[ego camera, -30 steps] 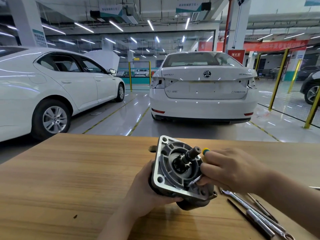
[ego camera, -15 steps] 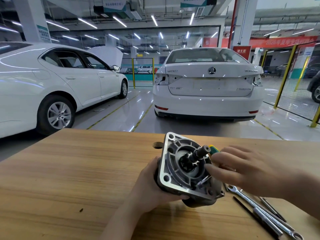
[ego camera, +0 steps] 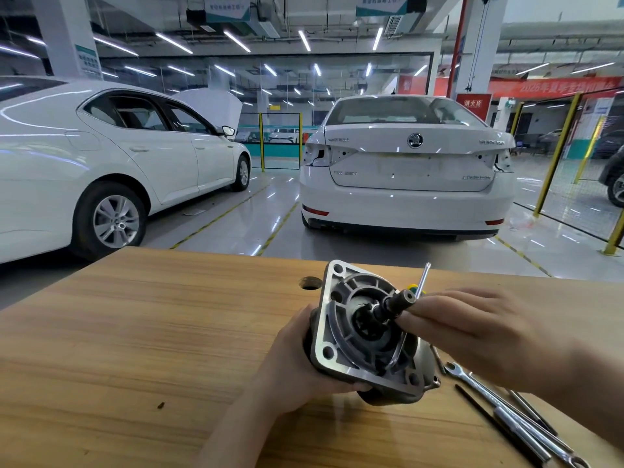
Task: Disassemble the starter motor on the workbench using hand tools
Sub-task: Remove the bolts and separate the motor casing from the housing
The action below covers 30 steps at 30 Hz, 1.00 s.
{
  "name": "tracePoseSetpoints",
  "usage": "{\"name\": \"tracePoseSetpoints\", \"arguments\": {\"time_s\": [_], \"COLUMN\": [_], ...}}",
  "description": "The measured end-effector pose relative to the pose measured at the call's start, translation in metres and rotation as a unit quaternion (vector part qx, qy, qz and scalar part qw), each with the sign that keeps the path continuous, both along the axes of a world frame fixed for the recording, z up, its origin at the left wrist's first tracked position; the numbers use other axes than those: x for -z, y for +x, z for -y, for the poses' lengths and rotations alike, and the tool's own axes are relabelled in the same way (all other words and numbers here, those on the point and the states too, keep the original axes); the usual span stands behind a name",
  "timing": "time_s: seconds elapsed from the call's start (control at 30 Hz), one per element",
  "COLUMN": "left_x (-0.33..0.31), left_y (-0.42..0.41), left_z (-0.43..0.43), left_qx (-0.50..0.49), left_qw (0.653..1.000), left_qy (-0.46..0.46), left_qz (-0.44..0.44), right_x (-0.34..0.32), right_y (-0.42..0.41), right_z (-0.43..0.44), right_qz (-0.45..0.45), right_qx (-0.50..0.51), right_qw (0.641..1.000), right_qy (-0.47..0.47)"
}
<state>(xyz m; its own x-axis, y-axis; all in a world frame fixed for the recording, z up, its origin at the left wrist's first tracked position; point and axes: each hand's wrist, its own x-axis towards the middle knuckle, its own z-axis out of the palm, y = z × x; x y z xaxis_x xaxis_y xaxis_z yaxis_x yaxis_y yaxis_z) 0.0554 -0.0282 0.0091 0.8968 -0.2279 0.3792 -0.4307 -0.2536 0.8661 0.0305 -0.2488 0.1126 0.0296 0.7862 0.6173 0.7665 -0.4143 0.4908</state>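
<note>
L hand (ego camera: 297,363) grips motor (ego camera: 364,336) from left, held over mid-bench (ego camera: 135,332). R hand (ego camera: 479,329) fingers straight on shaft (ego camera: 396,300); can't tell if holding screwdriver (ego camera: 422,276). Wrenches (ego camera: 479,386) just right, near bench edge.

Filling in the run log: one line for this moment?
left hand grips starter motor | right hand holds screwdriver by motor shaft | wrenches lie on workbench

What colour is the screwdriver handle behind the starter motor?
Yellow with some green. The screwdriver handle is mostly hidden; head view.
</note>
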Motion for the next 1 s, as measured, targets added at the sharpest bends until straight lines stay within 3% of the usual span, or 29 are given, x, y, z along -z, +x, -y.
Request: {"name": "tracePoseSetpoints", "arguments": {"time_s": [0.2,0.43,0.63,1.0], "left_x": [0.000,0.002,0.002,0.000], "left_y": [0.003,0.004,0.005,-0.001], "left_z": [0.001,0.001,0.001,-0.001], "left_qx": [0.002,0.002,-0.001,0.025], "left_qw": [1.000,1.000,1.000,0.999], "left_qy": [0.011,0.004,0.010,-0.027], "left_qz": [0.004,0.002,-0.001,0.013], "right_x": [0.025,0.032,0.026,0.012], "right_y": [0.009,0.012,0.007,-0.003], "right_z": [0.000,0.002,-0.005,-0.003], "right_qz": [-0.003,-0.026,0.022,0.019], "right_qx": [0.024,0.001,-0.014,-0.010], "right_qw": [0.996,0.994,0.993,0.999], "right_qy": [0.087,0.106,0.115,0.024]}}
